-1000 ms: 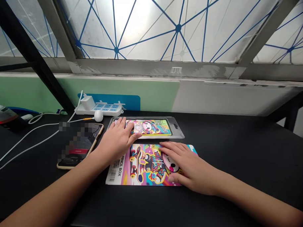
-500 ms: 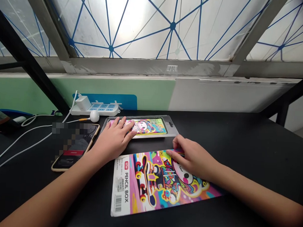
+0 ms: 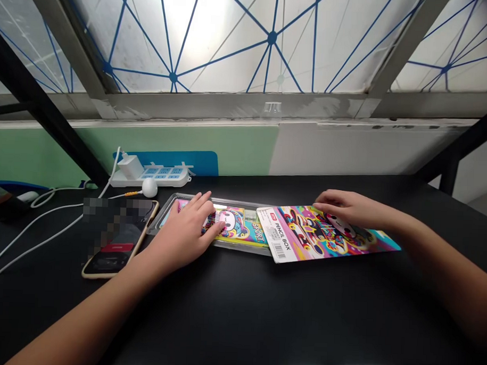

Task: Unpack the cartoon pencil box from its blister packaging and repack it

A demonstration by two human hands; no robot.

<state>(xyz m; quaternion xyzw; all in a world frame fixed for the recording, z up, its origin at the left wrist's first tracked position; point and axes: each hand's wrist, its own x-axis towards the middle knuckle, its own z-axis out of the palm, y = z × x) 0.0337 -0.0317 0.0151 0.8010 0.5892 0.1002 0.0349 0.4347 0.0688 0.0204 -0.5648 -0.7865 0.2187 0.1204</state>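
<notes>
My left hand [image 3: 192, 223] rests with spread fingers on a colourful pencil box [image 3: 236, 224] with a cartoon character on its lid. The box lies in a clear plastic tray [image 3: 156, 222] towards the back of the desk. At the right, my right hand [image 3: 344, 207] grips the far edge of a printed card [image 3: 301, 235] marked "PENCIL BOX", thumb on its face and fingers curled at the edge. The card's left end overlaps the tray's right end, hiding it. Part of the card's picture is under my right hand.
Left of the tray lies a phone [image 3: 121, 253] in a pale case, its screen partly blurred. Behind it are a white power strip [image 3: 164, 175] with a charger [image 3: 131, 167] and white cables [image 3: 38, 226]. Black frame bars [image 3: 50, 117] slant at both sides of the black desk [image 3: 239, 315].
My right hand has moved the card back and to the right, onto the tray's right end. The tray has turned slightly, its right end nearer me. My left hand stays on the box.
</notes>
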